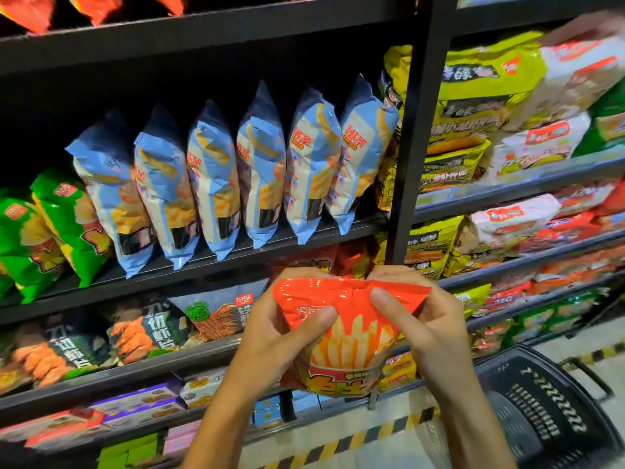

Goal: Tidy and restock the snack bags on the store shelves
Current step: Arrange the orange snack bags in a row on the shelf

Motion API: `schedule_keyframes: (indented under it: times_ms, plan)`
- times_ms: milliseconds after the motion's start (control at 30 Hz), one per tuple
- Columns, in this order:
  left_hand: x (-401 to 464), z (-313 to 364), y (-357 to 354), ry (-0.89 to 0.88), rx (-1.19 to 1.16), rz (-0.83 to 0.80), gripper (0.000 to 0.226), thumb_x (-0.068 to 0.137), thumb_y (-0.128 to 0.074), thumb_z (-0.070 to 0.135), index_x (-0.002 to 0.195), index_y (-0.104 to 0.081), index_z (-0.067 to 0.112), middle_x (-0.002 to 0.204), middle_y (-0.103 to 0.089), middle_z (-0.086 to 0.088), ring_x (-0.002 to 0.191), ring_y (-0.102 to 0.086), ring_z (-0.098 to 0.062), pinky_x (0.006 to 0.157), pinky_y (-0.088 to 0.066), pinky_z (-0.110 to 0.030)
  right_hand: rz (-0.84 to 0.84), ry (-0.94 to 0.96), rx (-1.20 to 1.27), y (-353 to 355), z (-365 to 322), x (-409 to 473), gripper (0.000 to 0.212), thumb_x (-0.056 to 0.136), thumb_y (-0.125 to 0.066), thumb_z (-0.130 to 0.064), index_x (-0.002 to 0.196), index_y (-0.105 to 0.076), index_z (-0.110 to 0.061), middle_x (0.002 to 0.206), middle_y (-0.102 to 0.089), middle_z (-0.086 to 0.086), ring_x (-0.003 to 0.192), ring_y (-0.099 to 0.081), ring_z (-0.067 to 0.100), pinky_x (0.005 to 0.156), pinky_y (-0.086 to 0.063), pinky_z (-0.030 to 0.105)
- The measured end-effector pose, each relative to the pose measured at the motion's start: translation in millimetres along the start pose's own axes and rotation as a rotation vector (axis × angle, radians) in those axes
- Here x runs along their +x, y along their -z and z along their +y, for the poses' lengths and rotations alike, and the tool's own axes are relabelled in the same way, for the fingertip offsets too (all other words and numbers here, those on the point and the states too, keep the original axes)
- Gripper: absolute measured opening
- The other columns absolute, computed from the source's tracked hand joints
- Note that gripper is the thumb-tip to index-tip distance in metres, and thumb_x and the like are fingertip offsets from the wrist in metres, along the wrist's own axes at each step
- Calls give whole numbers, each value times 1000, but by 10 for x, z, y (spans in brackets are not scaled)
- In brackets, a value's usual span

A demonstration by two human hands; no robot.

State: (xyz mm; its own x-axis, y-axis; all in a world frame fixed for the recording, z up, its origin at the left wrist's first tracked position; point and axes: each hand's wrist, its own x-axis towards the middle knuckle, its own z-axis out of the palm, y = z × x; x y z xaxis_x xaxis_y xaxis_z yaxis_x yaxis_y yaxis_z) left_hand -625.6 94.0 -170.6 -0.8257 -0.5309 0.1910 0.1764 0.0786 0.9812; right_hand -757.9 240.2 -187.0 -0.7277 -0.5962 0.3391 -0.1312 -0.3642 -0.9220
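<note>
I hold a red snack bag (351, 336) printed with fries upright in front of the shelves. My left hand (280, 330) grips its top left corner, thumb across the front. My right hand (422, 319) pinches its top right corner. Above it, several blue snack bags (216, 177) lean in a row on a black shelf (236, 255). Green bags (44, 231) stand at the left end of that shelf. Behind my hands, dark bags (145, 330) with shrimp pictures lie on the lower shelf.
A black upright post (412, 137) splits the shelving. To its right are yellow, white and red packs (490, 106) on grey shelves. A black shopping basket (548, 411) sits on the floor at the lower right. Orange bags (94, 6) hang at the top left.
</note>
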Motion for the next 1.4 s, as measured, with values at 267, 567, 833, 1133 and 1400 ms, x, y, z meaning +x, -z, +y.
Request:
schedule_keyframes:
  times_ms: [267,567,833,1133,1400]
  plan:
    - [31,-68,-110,-20,-13,-7,21,87,-72,15,108,-77,20,120,-73,-8,114,-70,-29,88,-60,-41,30,-5,12,43,43,-65,13,90,-70,-12,99,-76,-19,109,-75,-2,104,-71,11,84,-54,18]
    - [107,-56,-94,-221,164,-156,14,89,-76,10,102,-78,6,115,-72,-12,117,-66,-36,98,-52,-57,67,-36,31,163,59,-197,12,90,-69,-13,100,-75,-12,109,-74,5,105,-71,19,85,-55,24]
    - [185,-116,-177,-185,185,-210,18,98,-64,15,109,-78,11,122,-71,-10,121,-63,-33,98,-53,-49,48,-3,25,300,27,-193,16,90,-68,-10,99,-79,-19,114,-72,2,113,-68,18,92,-53,25]
    - [212,-192,-263,-30,97,-94,17,96,-64,23,103,-80,20,115,-75,-6,110,-71,-24,85,-57,-29,-72,-58,23,468,25,-188,41,102,-45,-34,108,-81,-15,123,-73,2,124,-64,19,98,-50,24]
    - [218,-181,-301,-1,106,2,27,96,-53,27,101,-80,26,105,-78,2,95,-75,-14,73,-58,-22,-159,-106,-49,495,154,-151,46,99,-46,-56,139,-60,-39,142,-63,-12,136,-55,11,104,-50,27]
